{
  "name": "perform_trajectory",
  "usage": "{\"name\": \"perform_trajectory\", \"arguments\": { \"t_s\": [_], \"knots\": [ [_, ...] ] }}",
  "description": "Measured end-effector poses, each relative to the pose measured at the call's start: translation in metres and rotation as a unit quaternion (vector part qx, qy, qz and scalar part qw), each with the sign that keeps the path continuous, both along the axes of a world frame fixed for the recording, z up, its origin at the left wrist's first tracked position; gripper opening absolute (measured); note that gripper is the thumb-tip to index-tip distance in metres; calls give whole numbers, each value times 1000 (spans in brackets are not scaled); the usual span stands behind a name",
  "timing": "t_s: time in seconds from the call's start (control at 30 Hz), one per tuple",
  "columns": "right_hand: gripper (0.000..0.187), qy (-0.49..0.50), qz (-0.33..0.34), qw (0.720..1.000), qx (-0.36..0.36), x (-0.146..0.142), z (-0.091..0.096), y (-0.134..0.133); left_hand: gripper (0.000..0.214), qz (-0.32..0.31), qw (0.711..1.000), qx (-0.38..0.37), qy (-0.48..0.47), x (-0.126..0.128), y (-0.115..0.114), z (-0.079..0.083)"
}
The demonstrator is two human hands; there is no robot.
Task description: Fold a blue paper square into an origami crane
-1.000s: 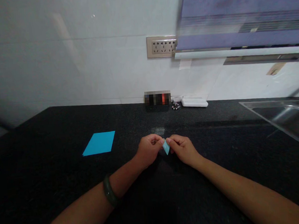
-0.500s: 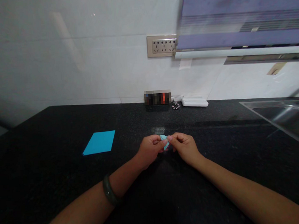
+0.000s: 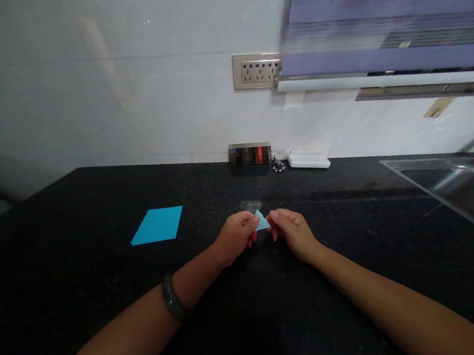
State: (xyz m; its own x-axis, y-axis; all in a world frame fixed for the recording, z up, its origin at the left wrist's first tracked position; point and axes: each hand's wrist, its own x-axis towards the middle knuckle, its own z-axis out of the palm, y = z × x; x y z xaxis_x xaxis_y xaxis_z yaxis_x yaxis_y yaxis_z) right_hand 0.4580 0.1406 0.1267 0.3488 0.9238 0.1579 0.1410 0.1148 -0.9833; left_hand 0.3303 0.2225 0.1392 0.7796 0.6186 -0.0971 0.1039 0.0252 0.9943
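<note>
A small light-blue piece of folded paper (image 3: 261, 222), triangular in outline, is held above the dark counter. My left hand (image 3: 236, 236) pinches its left side between thumb and fingers. At the paper's right corner, my right hand (image 3: 294, 231) has its fingers curled closed, with the fingertips against the edge. The paper's underside and part of the left fingers are hidden. Off to the left, a flat sheet of brighter blue paper (image 3: 158, 225) lies on the counter. A dark bangle circles my left wrist.
The black speckled counter (image 3: 107, 294) meets a white tiled wall. Against the wall are a blurred-out dark box (image 3: 249, 155), a small beaded item (image 3: 279, 166) and a white oblong object (image 3: 309, 161). A sink (image 3: 456, 184) is set in at the right.
The folded paper has turned between my hands, and more of its triangular face shows. My right thumb has come off its face toward the right corner.
</note>
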Motion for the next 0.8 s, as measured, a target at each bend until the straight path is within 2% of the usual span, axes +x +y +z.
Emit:
{"name": "perform_trajectory", "arguments": {
  "t_s": [0.13, 0.27, 0.37, 0.5, 0.8],
  "knots": [
    [21, 137, 43, 990, 10, 0, -1, 2, 26, -85, 996, -33, -8, -5, 1, 4],
    [19, 196, 134, 971, -16, 0, 3, -1, 27, -168, 975, -139, -35, -9, 4, 6],
    [18, 214, 144, 966, -12, 0, 5, -3, 27, -195, 958, -206, -46, -10, 5, 10],
    [16, 207, 120, 971, -6, 1, 5, -2, 28, -205, 952, -224, -41, -10, 2, 12],
    [19, 181, 94, 979, -7, -1, 6, -2, 23, -147, 960, -234, -42, -6, 1, 7]
  ]
}}
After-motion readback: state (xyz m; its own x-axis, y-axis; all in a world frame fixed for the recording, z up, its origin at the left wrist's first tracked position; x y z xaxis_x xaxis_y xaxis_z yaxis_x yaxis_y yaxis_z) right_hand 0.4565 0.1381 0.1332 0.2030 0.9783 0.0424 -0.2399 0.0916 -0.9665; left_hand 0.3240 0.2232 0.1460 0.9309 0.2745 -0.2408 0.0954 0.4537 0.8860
